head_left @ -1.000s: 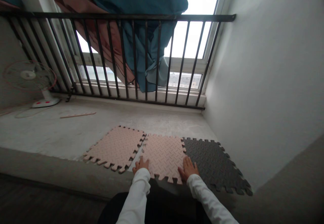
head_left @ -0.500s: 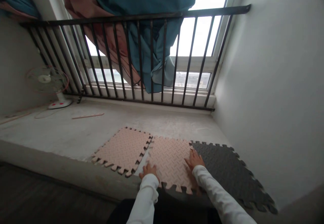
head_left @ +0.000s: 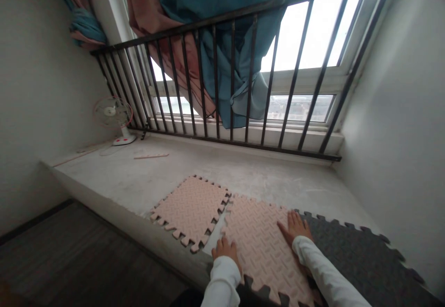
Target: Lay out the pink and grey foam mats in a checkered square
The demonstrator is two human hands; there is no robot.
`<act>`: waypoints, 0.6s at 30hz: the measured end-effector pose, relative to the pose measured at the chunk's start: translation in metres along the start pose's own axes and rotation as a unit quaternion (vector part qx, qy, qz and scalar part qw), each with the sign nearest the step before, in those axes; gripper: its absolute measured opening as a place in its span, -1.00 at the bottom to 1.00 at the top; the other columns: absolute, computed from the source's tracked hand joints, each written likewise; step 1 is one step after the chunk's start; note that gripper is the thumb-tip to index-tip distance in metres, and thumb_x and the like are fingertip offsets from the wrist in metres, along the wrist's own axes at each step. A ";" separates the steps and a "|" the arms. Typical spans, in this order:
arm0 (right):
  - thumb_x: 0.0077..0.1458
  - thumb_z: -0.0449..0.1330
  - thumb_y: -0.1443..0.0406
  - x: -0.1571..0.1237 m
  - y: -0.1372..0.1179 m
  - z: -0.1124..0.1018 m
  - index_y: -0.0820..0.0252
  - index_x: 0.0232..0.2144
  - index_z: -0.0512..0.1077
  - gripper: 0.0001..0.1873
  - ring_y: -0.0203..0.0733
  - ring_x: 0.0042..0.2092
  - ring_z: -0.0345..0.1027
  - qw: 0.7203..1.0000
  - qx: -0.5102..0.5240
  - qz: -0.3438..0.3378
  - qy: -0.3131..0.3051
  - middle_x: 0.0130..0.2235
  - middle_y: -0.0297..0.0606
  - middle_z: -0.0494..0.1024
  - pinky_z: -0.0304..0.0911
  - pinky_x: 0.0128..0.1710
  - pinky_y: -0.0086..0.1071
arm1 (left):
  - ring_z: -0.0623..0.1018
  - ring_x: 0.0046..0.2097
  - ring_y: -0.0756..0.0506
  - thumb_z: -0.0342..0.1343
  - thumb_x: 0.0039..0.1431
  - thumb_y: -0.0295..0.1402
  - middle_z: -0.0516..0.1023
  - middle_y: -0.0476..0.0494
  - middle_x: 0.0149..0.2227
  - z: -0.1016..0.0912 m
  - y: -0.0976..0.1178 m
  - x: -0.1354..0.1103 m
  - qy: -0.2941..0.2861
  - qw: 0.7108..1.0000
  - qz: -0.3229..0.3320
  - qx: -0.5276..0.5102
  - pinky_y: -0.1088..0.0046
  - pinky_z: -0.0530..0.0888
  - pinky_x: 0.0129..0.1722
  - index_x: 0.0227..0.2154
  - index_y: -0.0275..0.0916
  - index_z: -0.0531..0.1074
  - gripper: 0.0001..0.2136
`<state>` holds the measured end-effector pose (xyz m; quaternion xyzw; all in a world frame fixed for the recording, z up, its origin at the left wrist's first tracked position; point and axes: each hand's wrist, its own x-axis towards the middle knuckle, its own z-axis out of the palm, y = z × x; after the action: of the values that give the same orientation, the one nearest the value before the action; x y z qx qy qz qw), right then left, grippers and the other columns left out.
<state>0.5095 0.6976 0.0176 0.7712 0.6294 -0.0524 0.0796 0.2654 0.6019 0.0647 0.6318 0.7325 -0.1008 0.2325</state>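
Note:
Three interlocking foam tiles lie on a raised concrete ledge [head_left: 139,182]. My left hand [head_left: 225,250] rests with curled fingers on the near left edge of the middle pink tile [head_left: 260,237]. My right hand [head_left: 295,227] lies flat, fingers spread, on that tile's right edge, where it meets the dark grey tile [head_left: 354,256]. A second pink tile [head_left: 191,207] sits to the left, slightly turned, with a narrow gap between it and the middle tile. Both arms wear white sleeves.
A black metal railing [head_left: 243,75] runs along the window behind the ledge, with teal and rust curtains [head_left: 222,34] hanging through it. A small fan [head_left: 114,117] and a thin wooden stick [head_left: 151,156] lie at the far left. White wall at right; dark floor below left.
My view has swung left and nearer. My right hand has slid forward along the seam between the middle pink tile and the grey tile. My left hand stays at the near left edge.

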 end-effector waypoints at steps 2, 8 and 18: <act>-0.01 -0.28 -0.04 0.009 0.002 0.003 0.43 0.15 -0.15 -0.19 -0.15 0.23 -0.39 1.000 -0.002 -0.002 0.015 0.23 -0.13 -0.17 -0.39 0.17 -0.15 | 0.10 0.13 -0.26 0.08 -0.20 -0.45 0.07 -0.15 0.18 -0.002 -0.006 0.003 0.010 1.000 -0.002 -0.014 0.06 0.16 0.00 0.03 -0.06 0.17 -0.39; -0.02 -0.26 -0.06 0.019 0.004 0.006 0.38 0.16 -0.17 -0.18 -0.14 0.23 -0.41 0.999 0.018 -0.018 0.023 0.23 -0.14 -0.20 -0.42 0.17 -0.12 | 0.22 0.05 -0.19 0.03 -0.10 -0.45 0.21 -0.21 0.08 -0.017 -0.040 0.013 0.143 0.979 -0.143 -0.027 0.28 0.30 -0.08 0.00 -0.21 0.23 -0.50; -0.11 -0.19 -0.08 -0.059 0.056 0.044 0.39 0.11 -0.03 -0.15 -0.13 0.17 -0.10 0.894 0.435 -0.050 0.093 0.16 -0.02 0.07 -0.11 0.13 -0.23 | 0.26 0.01 -0.15 -0.30 0.09 -0.54 0.31 -0.12 -0.03 -0.024 -0.062 0.033 0.163 0.971 -0.169 -0.039 0.25 0.30 -0.17 -0.29 -0.10 0.43 -0.61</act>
<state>0.5537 0.6218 -0.0123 0.6979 0.5861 -0.2529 -0.3249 0.1967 0.6305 0.0614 0.4971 0.8602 -0.0058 0.1139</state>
